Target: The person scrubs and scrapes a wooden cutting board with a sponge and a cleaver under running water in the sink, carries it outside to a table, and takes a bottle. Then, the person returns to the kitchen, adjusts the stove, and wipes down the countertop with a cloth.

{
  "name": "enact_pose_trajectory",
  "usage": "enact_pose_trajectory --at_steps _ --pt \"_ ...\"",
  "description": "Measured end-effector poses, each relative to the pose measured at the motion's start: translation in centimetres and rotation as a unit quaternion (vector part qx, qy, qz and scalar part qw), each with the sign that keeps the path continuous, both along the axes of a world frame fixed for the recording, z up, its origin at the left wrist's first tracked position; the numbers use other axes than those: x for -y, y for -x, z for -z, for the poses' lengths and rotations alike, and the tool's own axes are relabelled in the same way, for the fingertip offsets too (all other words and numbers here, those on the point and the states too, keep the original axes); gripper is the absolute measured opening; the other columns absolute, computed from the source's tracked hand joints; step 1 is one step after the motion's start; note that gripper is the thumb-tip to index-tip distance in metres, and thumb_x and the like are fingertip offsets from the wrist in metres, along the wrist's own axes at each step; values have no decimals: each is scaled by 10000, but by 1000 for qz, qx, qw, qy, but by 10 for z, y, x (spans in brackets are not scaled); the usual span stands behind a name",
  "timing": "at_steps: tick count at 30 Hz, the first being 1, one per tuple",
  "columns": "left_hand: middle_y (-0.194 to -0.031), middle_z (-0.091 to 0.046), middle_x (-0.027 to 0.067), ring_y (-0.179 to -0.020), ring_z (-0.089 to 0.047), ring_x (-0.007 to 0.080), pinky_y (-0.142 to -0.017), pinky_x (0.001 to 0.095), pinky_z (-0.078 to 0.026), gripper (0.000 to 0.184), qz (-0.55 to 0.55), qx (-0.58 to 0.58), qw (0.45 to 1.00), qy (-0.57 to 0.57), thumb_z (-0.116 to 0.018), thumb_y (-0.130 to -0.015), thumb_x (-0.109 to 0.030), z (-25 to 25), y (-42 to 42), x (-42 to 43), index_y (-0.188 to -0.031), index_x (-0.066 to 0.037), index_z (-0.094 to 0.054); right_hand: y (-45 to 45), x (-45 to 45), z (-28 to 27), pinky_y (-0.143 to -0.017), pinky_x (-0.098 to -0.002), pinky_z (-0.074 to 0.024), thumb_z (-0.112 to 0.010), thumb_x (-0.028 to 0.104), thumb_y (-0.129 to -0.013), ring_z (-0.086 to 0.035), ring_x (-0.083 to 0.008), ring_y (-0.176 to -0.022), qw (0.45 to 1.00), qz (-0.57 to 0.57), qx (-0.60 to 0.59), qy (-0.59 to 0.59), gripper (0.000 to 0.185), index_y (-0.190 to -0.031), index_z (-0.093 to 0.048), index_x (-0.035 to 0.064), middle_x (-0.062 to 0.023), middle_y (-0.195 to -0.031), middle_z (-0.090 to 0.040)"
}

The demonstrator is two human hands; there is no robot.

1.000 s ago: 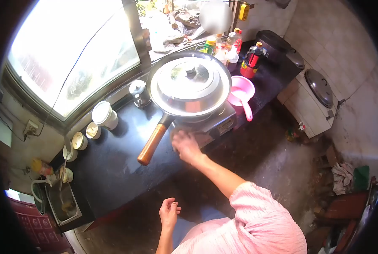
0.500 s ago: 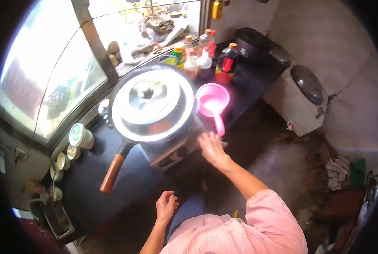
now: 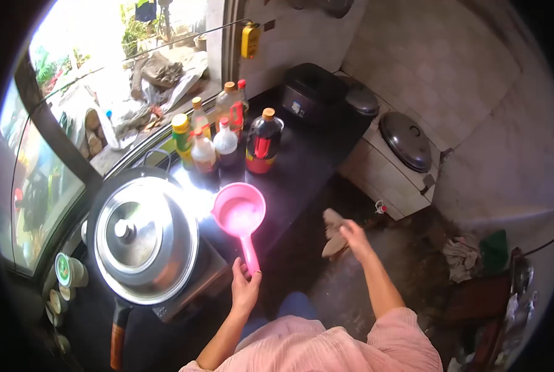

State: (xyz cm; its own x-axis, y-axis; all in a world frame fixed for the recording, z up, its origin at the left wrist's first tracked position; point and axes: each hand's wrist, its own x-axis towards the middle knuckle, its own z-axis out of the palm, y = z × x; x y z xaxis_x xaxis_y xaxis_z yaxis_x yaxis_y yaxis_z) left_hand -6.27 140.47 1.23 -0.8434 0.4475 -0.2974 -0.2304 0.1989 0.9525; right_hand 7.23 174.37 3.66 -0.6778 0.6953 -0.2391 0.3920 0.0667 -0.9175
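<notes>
In the head view, the pink water dipper [image 3: 250, 253] stands at the counter's front edge, its handle pointing toward me. My left hand [image 3: 245, 290] is closed around the end of that handle. Out over the floor to the right, my right hand [image 3: 356, 240] grips a beige cloth [image 3: 334, 235] that hangs from the fingers. Left of the dipper, a wok [image 3: 119, 316] with a brown wooden handle rests on the stove [image 3: 193, 288]. A shiny metal lid [image 3: 142, 260] covers the wok.
Several sauce bottles [image 3: 264, 142] stand behind the dipper by the window. A dark roaster pot [image 3: 314, 90] sits at the counter's far end. Beyond it, a dark oval lid [image 3: 405, 141] lies on a tiled ledge. Small tubs [image 3: 71, 271] line the left side.
My right hand has left the stove's front and swung right with the cloth. My left hand has risen and taken the dipper's handle. The view has turned to the right.
</notes>
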Motion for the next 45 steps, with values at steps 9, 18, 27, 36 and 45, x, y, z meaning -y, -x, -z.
enact_pose_trajectory --at_steps 9,18,27,36,45 --pt "-731 -575 70 -504 -564 151 -416 301 -472 310 -161 201 964 65 -700 -796 -89 -5 33 -71 -985 -37 -460 184 -257 41 -982 -373 -433 -530 211 -965 -585 -286 -1141 974 49 24 -220 377 -1318 -541 77 -147 -1215 -632" --pt "-573 -536 69 -404 -518 154 -375 330 -432 249 -326 106 898 276 -729 -724 -138 -6 3 -129 -761 -1 -525 363 -222 99 -994 -528 -370 -567 76 -821 -464 -377 -1169 885 -128 163 -417 455 -1264 -540 177 -96 -1343 -490" --pt "-631 -581 183 -573 -607 306 -593 425 -485 183 -367 69 852 367 -656 -682 -111 10 -25 -160 -758 13 -546 499 -279 104 -1033 -465 -383 -558 97 -873 -449 -317 -1260 877 -251 65 -403 410 -1282 -556 131 -39 -1349 -527" --pt "-645 -610 173 -588 -638 292 -598 400 -501 173 -371 25 849 375 -666 -678 -107 -36 -61 -170 -786 -3 -579 277 -178 104 -1077 -529 -314 -592 42 -768 -373 -414 -1316 783 -419 -20 -459 517 -1283 -550 54 -143 -1399 -457" --pt "-677 -632 178 -639 -651 375 -591 434 -509 188 -429 0 812 394 -695 -677 -129 -43 -130 -161 -797 -40 -581 363 56 115 -991 -478 -416 -497 -49 -776 -526 -398 -1135 767 -549 -266 -201 436 -1186 -596 58 -195 -1194 -596"
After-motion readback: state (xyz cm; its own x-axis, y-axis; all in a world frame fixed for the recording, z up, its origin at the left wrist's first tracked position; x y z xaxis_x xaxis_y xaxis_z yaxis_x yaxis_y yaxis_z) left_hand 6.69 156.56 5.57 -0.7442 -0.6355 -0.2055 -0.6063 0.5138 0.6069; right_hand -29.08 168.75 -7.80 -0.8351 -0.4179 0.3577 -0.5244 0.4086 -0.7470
